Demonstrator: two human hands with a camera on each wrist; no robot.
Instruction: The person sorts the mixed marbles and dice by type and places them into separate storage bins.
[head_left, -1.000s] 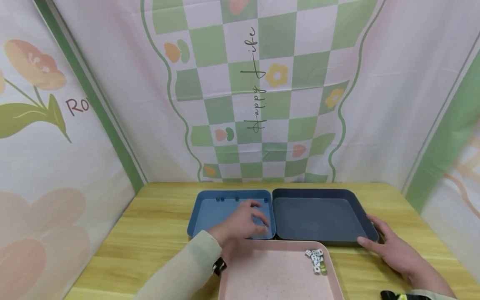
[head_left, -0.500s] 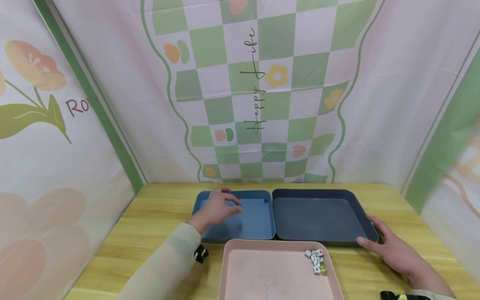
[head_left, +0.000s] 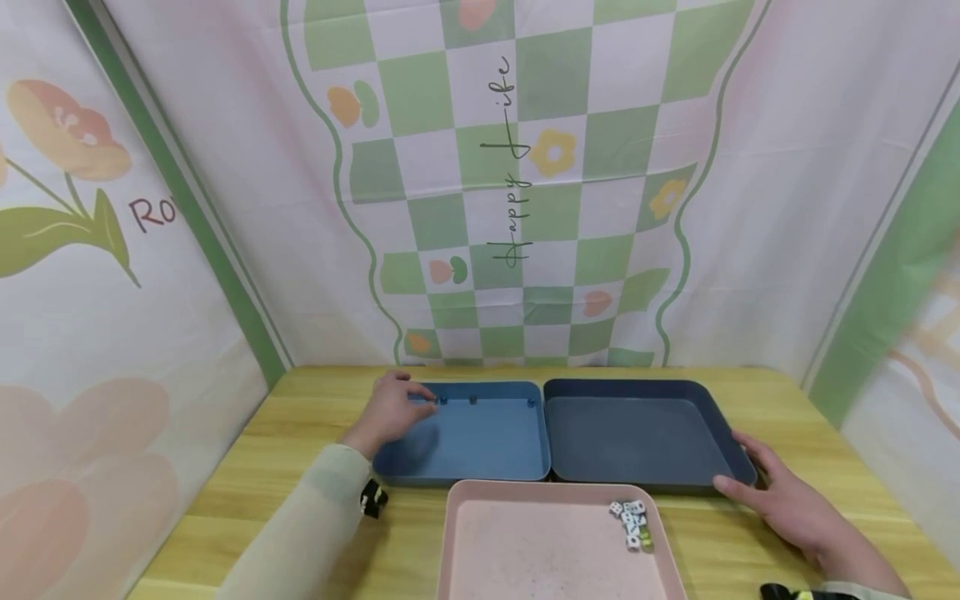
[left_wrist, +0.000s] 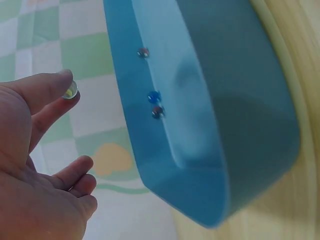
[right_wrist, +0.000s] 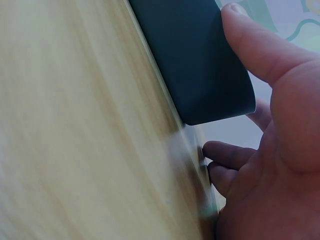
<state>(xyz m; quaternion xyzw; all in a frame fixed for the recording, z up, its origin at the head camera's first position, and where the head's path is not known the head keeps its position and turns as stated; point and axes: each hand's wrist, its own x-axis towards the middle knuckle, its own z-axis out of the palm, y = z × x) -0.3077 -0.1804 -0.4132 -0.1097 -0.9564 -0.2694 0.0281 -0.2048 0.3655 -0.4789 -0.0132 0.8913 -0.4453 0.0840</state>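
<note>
Above the left end of the blue tray [head_left: 480, 442], my left hand [head_left: 386, 414] pinches a clear marble [left_wrist: 72, 91] with a yellow-green swirl between thumb and a fingertip. Several darker marbles lie along that tray's far wall, including a blue marble [left_wrist: 153, 97] and a dark reddish marble [left_wrist: 157, 112]. My right hand [head_left: 795, 506] holds the near right corner of the dark grey tray [head_left: 637, 437], thumb on the near side and fingers on the right. In the right wrist view, the thumb lies at the tray's rim.
A pink tray [head_left: 525, 546] stands in front, nearest me. White dice [head_left: 628, 518] and yellow-green marbles [head_left: 647, 540] are gathered at its right side. All three trays sit close together on a wooden table [head_left: 277, 467]. A printed curtain [head_left: 555, 208] hangs behind.
My left hand has moved left across the blue tray, from its right end to its left end. The blue tray's left side shifted slightly in between. My right hand stays at the dark tray's corner.
</note>
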